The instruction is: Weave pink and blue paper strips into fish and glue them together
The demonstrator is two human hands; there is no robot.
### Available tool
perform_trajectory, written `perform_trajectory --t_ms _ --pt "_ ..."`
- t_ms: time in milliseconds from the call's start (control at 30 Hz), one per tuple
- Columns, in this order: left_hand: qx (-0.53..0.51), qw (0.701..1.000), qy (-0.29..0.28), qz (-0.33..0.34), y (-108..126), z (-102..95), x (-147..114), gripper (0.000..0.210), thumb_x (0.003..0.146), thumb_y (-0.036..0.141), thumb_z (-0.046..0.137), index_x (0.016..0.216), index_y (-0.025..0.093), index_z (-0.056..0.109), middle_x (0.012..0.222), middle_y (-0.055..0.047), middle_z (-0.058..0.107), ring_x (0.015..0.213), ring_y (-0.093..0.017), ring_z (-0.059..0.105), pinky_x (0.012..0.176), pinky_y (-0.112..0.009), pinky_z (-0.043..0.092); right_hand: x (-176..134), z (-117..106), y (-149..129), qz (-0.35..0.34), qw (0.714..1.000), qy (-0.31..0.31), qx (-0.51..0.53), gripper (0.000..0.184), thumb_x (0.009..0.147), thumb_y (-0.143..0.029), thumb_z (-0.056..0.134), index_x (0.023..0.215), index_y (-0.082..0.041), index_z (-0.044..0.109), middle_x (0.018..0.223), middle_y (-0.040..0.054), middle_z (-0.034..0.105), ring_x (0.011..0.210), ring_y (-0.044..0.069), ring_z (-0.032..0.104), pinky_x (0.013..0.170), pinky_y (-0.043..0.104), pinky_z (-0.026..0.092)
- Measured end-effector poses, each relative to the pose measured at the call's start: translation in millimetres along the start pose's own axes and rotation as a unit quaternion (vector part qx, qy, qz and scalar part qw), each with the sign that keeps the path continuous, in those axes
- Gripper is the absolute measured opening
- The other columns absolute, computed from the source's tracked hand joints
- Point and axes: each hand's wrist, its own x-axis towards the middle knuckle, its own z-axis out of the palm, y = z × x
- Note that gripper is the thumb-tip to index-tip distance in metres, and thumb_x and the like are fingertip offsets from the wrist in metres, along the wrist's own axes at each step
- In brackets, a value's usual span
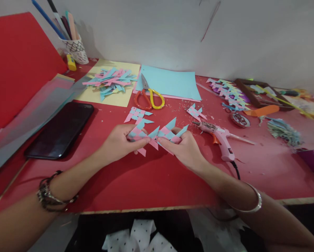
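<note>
Between my hands, above the table's front part, are two woven paper fish in pink and light blue, meeting in the middle. My left hand [124,141] pinches the left paper fish [137,133], thumb on top. My right hand [184,147] grips the right paper fish [166,132] near its eye, its pointed tails facing up and right. Whether the two fish are joined, I cannot tell. Just behind my left hand lies another paper fish [138,114]. A smaller paper fish [195,112] rests beyond my right hand, by the tip of a pink glue gun [220,136].
Scissors [149,96] lie before blue paper sheets [170,82]. Paper strips [112,80] are heaped on a yellow sheet [117,100]. A black phone [61,129] is at left, below a pen cup [77,50]. More paper fish [227,92] and a brown tray [283,103] stand back right.
</note>
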Motion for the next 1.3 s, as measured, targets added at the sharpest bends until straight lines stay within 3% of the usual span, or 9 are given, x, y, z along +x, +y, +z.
perform_trajectory --t_ms 300,567,1300 --pt "0.0 1.0 -0.01 0.002 0.2 -1.1 -0.7 0.024 0.063 0.04 0.062 0.064 0.016 0.06 0.053 0.002 0.061 0.044 -0.011 0.057 0.042 -0.018 0.047 0.8 1.5 1.1 -0.004 1.0 0.0 0.027 0.014 0.064 -0.031 0.065 0.066 -0.017 0.063 0.064 -0.0008 0.063 0.058 0.011 0.054 0.051 0.021 0.04" --pt "-0.008 1.0 -0.009 0.005 1.5 -0.8 -0.8 0.021 0.064 0.037 0.063 0.06 0.016 0.059 0.046 0.004 0.059 0.034 -0.008 0.051 0.035 -0.016 0.043 0.0 4.1 1.5 0.001 0.998 0.001 0.059 0.013 0.064 -0.03 0.064 0.066 -0.017 0.062 0.063 -0.0018 0.061 0.056 0.01 0.053 0.051 0.022 0.041" --pt "0.001 1.0 0.0 0.005 2.3 1.2 -0.9 0.021 0.062 0.036 0.063 0.059 0.016 0.057 0.044 0.005 0.055 0.035 -0.007 0.048 0.037 -0.017 0.043 -0.7 5.5 0.7 0.022 0.996 -0.009 0.084 0.014 0.063 -0.03 0.062 0.069 -0.017 0.06 0.066 -0.0016 0.06 0.059 0.01 0.052 0.055 0.022 0.041"
